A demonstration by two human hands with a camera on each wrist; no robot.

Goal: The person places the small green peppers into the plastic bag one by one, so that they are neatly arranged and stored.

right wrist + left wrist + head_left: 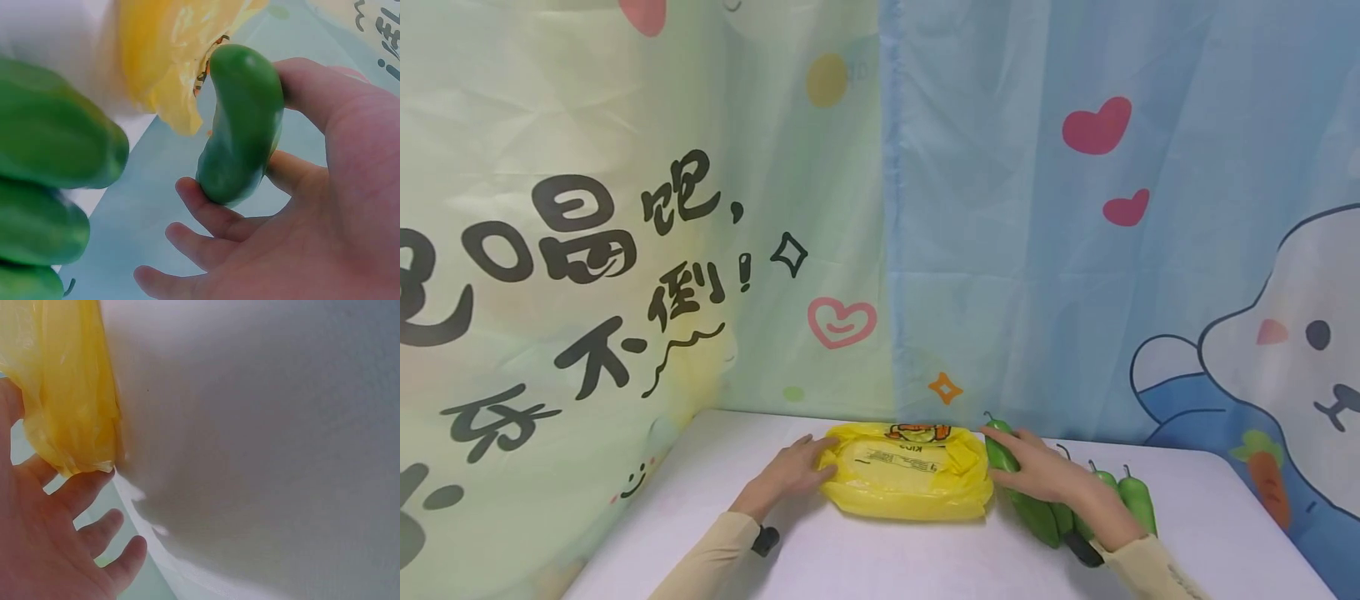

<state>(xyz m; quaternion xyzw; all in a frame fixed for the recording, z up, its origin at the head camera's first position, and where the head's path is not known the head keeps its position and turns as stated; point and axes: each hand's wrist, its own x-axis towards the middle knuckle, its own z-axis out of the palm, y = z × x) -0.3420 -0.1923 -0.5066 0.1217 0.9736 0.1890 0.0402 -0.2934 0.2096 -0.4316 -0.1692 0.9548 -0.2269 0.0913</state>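
Observation:
A yellow plastic bag (906, 492) with printed lettering and a cartoon figure lies across the table's far half. My left hand (797, 467) is at its left end. In the left wrist view, thumb and index finger lie on either side of the yellow film, while the other fingers (128, 562) are spread. At the bag's right end my right hand (1045, 467) holds a long green pepper (244, 125) between thumb and fingers. More green peppers (1138, 500) lie beside and under the right forearm, partly hidden by it.
The table (880, 558) has a white top. Behind it hangs a printed curtain (970, 250) in pale green and blue, close to the table's back edge. Each wrist wears a small black device (766, 542).

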